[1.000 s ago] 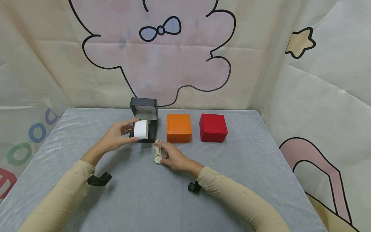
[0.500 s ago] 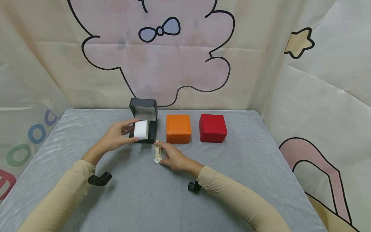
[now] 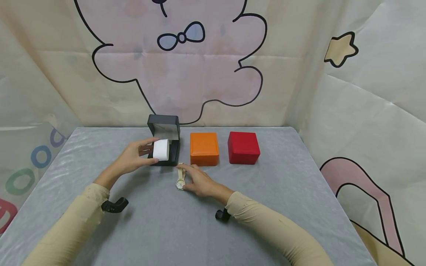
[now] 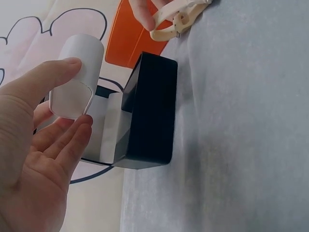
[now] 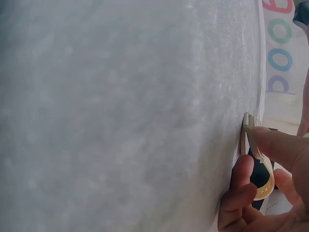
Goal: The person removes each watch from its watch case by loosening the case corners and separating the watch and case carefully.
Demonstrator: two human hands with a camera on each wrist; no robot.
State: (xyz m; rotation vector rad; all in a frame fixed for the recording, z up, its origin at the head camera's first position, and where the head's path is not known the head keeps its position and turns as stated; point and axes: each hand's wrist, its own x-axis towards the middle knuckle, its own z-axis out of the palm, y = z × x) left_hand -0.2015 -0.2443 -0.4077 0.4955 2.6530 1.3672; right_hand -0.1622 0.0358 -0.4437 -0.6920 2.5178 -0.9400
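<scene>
My left hand [image 3: 134, 158] grips a white watch cushion [image 3: 161, 149] between thumb and fingers. In the left wrist view the cushion [image 4: 90, 55] hangs clear of the black watch box [image 4: 154, 111], whose lid stands up and whose inside is pale. My right hand [image 3: 201, 182] pinches a cream-strapped wristwatch [image 3: 180, 184] low over the table, just in front of that box. Its round white dial faces up in the head view. From the right wrist, the strap [image 5: 264, 189] shows as a loop among the fingers, its thumb pressing one side.
An orange box [image 3: 204, 149] and a red box [image 3: 244, 147], both with lids down, stand in a row to the right of the black one. Grey cloth covers the table [image 3: 173, 229]. A printed curtain [image 3: 206, 74] hangs behind the far edge.
Both hands keep their holds on the cushion and the wristwatch and stay almost still. The head view has tilted slightly, so the scene sits a little lower.
</scene>
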